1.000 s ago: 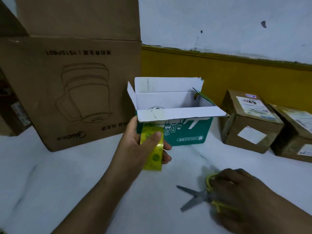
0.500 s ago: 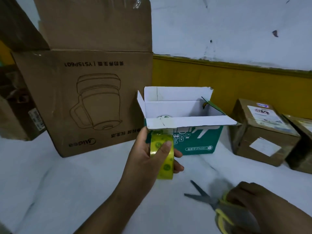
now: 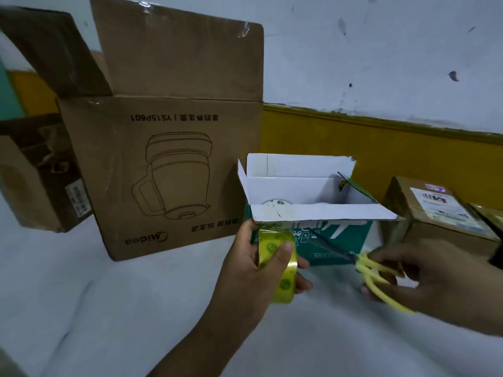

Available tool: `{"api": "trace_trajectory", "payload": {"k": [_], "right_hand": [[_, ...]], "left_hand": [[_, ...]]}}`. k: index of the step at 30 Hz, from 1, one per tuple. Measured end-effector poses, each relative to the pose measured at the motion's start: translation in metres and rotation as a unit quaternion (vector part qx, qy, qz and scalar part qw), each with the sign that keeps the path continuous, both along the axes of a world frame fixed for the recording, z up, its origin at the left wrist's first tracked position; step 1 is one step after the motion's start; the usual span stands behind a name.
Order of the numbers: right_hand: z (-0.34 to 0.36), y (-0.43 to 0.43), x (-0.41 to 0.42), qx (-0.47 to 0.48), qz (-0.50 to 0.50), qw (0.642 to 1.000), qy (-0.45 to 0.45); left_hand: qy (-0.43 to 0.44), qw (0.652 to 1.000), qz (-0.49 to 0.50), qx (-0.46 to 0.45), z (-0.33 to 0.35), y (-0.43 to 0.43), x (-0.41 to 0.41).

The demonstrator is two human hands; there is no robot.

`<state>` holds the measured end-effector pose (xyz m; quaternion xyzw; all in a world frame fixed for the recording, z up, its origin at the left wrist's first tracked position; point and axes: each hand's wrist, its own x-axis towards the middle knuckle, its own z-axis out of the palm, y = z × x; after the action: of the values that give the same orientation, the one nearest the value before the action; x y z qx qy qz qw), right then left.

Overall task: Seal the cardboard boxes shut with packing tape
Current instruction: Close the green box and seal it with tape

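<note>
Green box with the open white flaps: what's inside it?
Inside the green box, only the top of a white round thing with a small green mark shows. The front flap hides the rest.

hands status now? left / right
Left hand: closed around the tape roll.
Right hand: closed on the scissors, lifted off the table.

5 cardboard boxes: large open brown box (image 3: 163, 172), small open green-and-white box (image 3: 294, 186), left brown box (image 3: 35, 186), right brown box (image 3: 435, 235), far-right brown box (image 3: 492, 213). 1 tape roll (image 3: 285, 282). 1 pair of scissors (image 3: 367, 265).
</note>
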<state>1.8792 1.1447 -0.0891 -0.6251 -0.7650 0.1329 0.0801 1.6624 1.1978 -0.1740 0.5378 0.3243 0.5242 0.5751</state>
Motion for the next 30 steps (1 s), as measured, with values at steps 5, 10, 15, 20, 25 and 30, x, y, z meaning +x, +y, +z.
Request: {"api": "trace_trajectory", "payload": {"k": [5,10,15,20,25,30], "right_hand": [[0.018,0.029,-0.008,-0.032,-0.011,0.999,-0.033],[0.019,0.037,-0.021,-0.052,0.015,0.998,-0.04],[0.019,0.038,-0.034,-0.041,0.008,0.998,-0.042],[0.019,0.044,-0.037,-0.03,-0.007,0.999,-0.016],[0.021,0.043,-0.038,-0.033,-0.008,0.999,-0.029],[0.023,0.045,-0.039,-0.013,0.002,0.998,-0.054]], "left_hand": [[-0.018,1.0,-0.006,-0.025,0.0,-0.001,-0.001],[-0.045,0.998,-0.011,-0.052,0.0,-0.004,0.001],[-0.03,0.998,-0.004,-0.057,-0.001,-0.005,0.002],[-0.016,0.998,-0.008,-0.055,0.0,-0.005,0.001],[-0.016,0.997,-0.01,-0.071,0.0,-0.005,0.001],[0.006,0.997,-0.004,-0.072,-0.001,-0.004,0.0]]}}
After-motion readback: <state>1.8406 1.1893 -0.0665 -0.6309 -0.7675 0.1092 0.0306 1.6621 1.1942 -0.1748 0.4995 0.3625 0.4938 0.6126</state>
